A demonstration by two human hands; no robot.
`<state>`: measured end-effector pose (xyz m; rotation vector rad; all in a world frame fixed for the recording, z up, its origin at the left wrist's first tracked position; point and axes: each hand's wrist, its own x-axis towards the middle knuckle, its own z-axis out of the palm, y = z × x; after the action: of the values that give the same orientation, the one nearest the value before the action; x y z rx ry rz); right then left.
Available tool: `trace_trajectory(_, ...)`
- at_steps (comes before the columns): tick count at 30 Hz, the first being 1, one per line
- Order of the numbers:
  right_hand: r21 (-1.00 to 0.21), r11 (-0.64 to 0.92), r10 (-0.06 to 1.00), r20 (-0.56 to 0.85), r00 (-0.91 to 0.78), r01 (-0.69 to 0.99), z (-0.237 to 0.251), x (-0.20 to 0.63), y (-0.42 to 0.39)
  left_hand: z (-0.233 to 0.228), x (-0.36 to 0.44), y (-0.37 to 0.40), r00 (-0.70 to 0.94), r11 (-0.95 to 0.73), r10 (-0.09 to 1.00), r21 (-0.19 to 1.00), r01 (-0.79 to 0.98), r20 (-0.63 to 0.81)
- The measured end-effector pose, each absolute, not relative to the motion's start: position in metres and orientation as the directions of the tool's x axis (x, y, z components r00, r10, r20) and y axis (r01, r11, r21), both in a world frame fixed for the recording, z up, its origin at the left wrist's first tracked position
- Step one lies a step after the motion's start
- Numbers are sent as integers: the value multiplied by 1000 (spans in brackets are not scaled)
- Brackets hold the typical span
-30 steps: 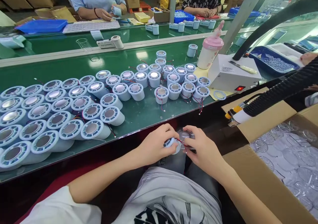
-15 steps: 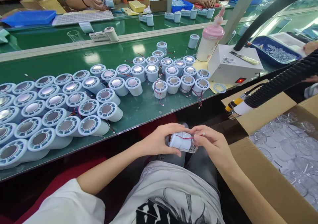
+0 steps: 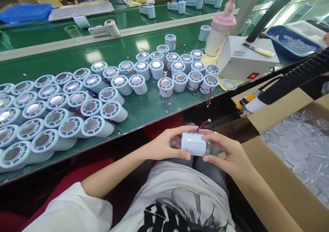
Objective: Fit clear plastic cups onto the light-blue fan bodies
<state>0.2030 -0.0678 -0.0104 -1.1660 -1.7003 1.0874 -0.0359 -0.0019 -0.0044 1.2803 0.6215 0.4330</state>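
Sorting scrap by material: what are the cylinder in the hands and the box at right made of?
The cylinder looks like matte pale-blue moulded plastic, with a clear, probably plastic, end toward the right hand. The box is brown cardboard; its flap edges show.

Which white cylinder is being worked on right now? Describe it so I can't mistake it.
Start at the green table crowded with white cylinders, then drop to the lap below its near edge. The cylinder lies sideways between left hand and right hand, the only one off the table.

A pink-lidded bottle (image 3: 219,33) stands beside a white box (image 3: 244,62).
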Motion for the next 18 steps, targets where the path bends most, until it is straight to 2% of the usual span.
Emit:
trace_trajectory(5, -984, 65, 967, 21, -254, 167, -5, 205, -67, 3, -36, -4, 760, 179, 639, 984, 3, -118)
trace_trajectory(10, -999, -27, 980, -34, -194, 42, -15, 205, -67, -6, -30, 2, 743, 303, 647, 952, -47, -169)
trace_trajectory(14, -985, -71, 996, -80, 48, -156, -39, 208, -66, -18, 3, 26, 710, 433, 661, 896, -94, -245)
trace_trajectory(18, -978, -9, 949, -74, 305, -210, -64, 222, -61, -25, 61, 57, 718, 477, 629, 877, -55, -298)
